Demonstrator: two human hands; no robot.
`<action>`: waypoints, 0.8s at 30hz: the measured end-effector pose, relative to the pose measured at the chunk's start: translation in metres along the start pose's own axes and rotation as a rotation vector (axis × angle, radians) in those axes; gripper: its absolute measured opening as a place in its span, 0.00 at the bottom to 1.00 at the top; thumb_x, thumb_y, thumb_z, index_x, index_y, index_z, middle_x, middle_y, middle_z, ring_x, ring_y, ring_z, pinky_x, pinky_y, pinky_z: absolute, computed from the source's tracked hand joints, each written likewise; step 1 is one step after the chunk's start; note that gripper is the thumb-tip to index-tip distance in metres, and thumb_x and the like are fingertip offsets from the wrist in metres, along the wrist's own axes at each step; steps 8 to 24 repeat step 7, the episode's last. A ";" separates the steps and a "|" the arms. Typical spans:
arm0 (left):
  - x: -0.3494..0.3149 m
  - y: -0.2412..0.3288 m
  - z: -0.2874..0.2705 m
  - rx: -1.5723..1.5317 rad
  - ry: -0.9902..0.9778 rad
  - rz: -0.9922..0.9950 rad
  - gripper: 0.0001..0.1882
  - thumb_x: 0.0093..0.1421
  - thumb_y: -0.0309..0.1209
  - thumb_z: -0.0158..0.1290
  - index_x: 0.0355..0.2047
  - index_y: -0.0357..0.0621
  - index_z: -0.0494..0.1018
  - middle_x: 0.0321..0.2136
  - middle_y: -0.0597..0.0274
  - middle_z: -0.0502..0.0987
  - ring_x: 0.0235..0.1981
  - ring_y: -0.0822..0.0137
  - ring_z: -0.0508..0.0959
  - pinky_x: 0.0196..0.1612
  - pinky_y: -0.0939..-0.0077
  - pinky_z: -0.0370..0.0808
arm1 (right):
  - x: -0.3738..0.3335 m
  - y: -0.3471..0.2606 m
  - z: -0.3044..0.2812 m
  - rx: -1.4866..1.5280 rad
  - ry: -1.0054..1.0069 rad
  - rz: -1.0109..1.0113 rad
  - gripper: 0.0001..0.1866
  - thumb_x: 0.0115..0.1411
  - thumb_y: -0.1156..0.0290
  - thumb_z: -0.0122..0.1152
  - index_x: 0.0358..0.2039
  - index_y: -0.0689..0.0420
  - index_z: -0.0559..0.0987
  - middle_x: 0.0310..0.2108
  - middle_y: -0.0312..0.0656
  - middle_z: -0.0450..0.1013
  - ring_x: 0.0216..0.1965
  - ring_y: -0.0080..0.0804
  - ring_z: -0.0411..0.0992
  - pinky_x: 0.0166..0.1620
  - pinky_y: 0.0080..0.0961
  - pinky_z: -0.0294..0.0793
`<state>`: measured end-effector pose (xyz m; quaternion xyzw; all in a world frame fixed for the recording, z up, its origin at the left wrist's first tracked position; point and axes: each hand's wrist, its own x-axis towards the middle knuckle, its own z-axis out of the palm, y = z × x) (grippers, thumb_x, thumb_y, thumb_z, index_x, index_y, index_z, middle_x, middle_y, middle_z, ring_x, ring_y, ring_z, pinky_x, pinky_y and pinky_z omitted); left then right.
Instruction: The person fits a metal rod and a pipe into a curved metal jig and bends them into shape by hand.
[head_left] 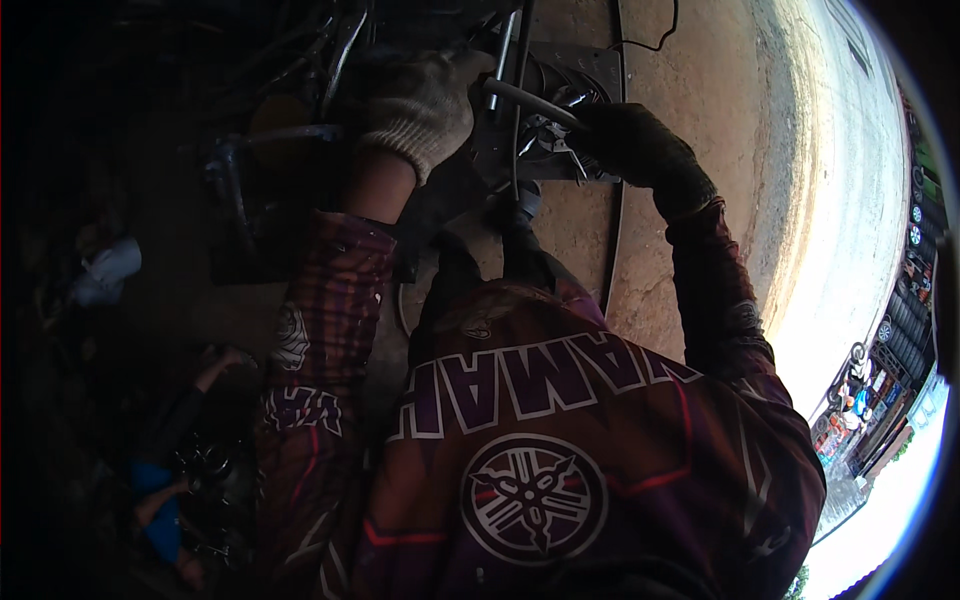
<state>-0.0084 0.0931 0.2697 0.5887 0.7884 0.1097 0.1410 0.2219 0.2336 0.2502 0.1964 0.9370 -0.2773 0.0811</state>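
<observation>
My right hand (640, 150), in a dark work glove, is closed around one end of a grey, tube-like bar (538, 104). The bar slants up and left to an upright bright metal rod (503, 62). Whether the two are joined I cannot tell. On the left, my left hand (425, 110) wears a pale knitted glove and lies against a dark metal frame (340, 65). Its fingers are lost in shadow near the rod. Below the bar, a dark tray (600, 165) holds several metal tools (555, 135). A thin dark cable (519, 130) hangs between my hands.
Concrete floor (690, 60) stretches to the right into bright sunlight. A black cord (655, 45) lies on it. At lower left, a person in blue (155, 500) works among dark parts; something white (112, 265) shows in the shadow. Motorbikes and wheels (860, 375) stand far right.
</observation>
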 end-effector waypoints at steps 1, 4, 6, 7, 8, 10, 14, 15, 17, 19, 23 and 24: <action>0.003 0.004 -0.011 0.013 -0.007 0.010 0.16 0.60 0.27 0.49 0.46 0.59 0.77 0.39 0.59 0.80 0.44 0.56 0.80 0.44 0.60 0.80 | 0.001 0.004 0.004 -0.045 0.026 -0.046 0.17 0.62 0.59 0.64 0.44 0.58 0.79 0.30 0.45 0.79 0.30 0.36 0.79 0.36 0.31 0.79; 0.009 0.007 -0.034 0.046 -0.279 -0.209 0.20 0.61 0.25 0.47 0.51 0.61 0.73 0.43 0.58 0.79 0.45 0.53 0.80 0.46 0.58 0.79 | -0.001 0.003 0.006 0.169 0.052 -0.047 0.17 0.61 0.57 0.64 0.42 0.57 0.80 0.29 0.44 0.79 0.30 0.35 0.79 0.35 0.31 0.78; 0.021 -0.015 -0.042 0.170 -0.204 0.029 0.23 0.62 0.25 0.46 0.55 0.64 0.69 0.50 0.56 0.76 0.47 0.51 0.80 0.48 0.56 0.79 | -0.003 0.001 0.006 0.214 0.028 -0.009 0.16 0.62 0.57 0.64 0.42 0.57 0.80 0.30 0.45 0.79 0.32 0.36 0.80 0.35 0.32 0.79; 0.021 -0.017 -0.040 0.180 -0.209 0.034 0.23 0.62 0.25 0.46 0.55 0.64 0.69 0.50 0.56 0.76 0.47 0.51 0.80 0.48 0.56 0.79 | -0.004 0.001 0.005 0.249 -0.003 0.032 0.16 0.62 0.58 0.63 0.43 0.56 0.80 0.32 0.47 0.80 0.33 0.37 0.81 0.35 0.33 0.80; 0.021 -0.017 -0.040 0.180 -0.209 0.034 0.23 0.62 0.25 0.46 0.55 0.64 0.69 0.50 0.56 0.76 0.47 0.51 0.80 0.48 0.56 0.79 | -0.004 0.001 0.005 0.249 -0.003 0.032 0.16 0.62 0.58 0.63 0.43 0.56 0.80 0.32 0.47 0.80 0.33 0.37 0.81 0.35 0.33 0.80; 0.021 -0.017 -0.040 0.180 -0.209 0.034 0.23 0.62 0.25 0.46 0.55 0.64 0.69 0.50 0.56 0.76 0.47 0.51 0.80 0.48 0.56 0.79 | -0.004 0.001 0.005 0.249 -0.003 0.032 0.16 0.62 0.58 0.63 0.43 0.56 0.80 0.32 0.47 0.80 0.33 0.37 0.81 0.35 0.33 0.80; 0.021 -0.017 -0.040 0.180 -0.209 0.034 0.23 0.62 0.25 0.46 0.55 0.64 0.69 0.50 0.56 0.76 0.47 0.51 0.80 0.48 0.56 0.79 | -0.004 0.001 0.005 0.249 -0.003 0.032 0.16 0.62 0.58 0.63 0.43 0.56 0.80 0.32 0.47 0.80 0.33 0.37 0.81 0.35 0.33 0.80; 0.021 -0.017 -0.040 0.180 -0.209 0.034 0.23 0.62 0.25 0.46 0.55 0.64 0.69 0.50 0.56 0.76 0.47 0.51 0.80 0.48 0.56 0.79 | -0.004 0.001 0.005 0.249 -0.003 0.032 0.16 0.62 0.58 0.63 0.43 0.56 0.80 0.32 0.47 0.80 0.33 0.37 0.81 0.35 0.33 0.80; 0.021 -0.017 -0.040 0.180 -0.209 0.034 0.23 0.62 0.25 0.46 0.55 0.64 0.69 0.50 0.56 0.76 0.47 0.51 0.80 0.48 0.56 0.79 | -0.004 0.001 0.005 0.249 -0.003 0.032 0.16 0.62 0.58 0.63 0.43 0.56 0.80 0.32 0.47 0.80 0.33 0.37 0.81 0.35 0.33 0.80; 0.021 -0.017 -0.040 0.180 -0.209 0.034 0.23 0.62 0.25 0.46 0.55 0.64 0.69 0.50 0.56 0.76 0.47 0.51 0.80 0.48 0.56 0.79 | -0.004 0.001 0.005 0.249 -0.003 0.032 0.16 0.62 0.58 0.63 0.43 0.56 0.80 0.32 0.47 0.80 0.33 0.37 0.81 0.35 0.33 0.80; 0.021 -0.017 -0.040 0.180 -0.209 0.034 0.23 0.62 0.25 0.46 0.55 0.64 0.69 0.50 0.56 0.76 0.47 0.51 0.80 0.48 0.56 0.79 | -0.004 0.001 0.005 0.249 -0.003 0.032 0.16 0.62 0.58 0.63 0.43 0.56 0.80 0.32 0.47 0.80 0.33 0.37 0.81 0.35 0.33 0.80; 0.021 -0.017 -0.040 0.180 -0.209 0.034 0.23 0.62 0.25 0.46 0.55 0.64 0.69 0.50 0.56 0.76 0.47 0.51 0.80 0.48 0.56 0.79 | -0.004 0.001 0.005 0.249 -0.003 0.032 0.16 0.62 0.58 0.63 0.43 0.56 0.80 0.32 0.47 0.80 0.33 0.37 0.81 0.35 0.33 0.80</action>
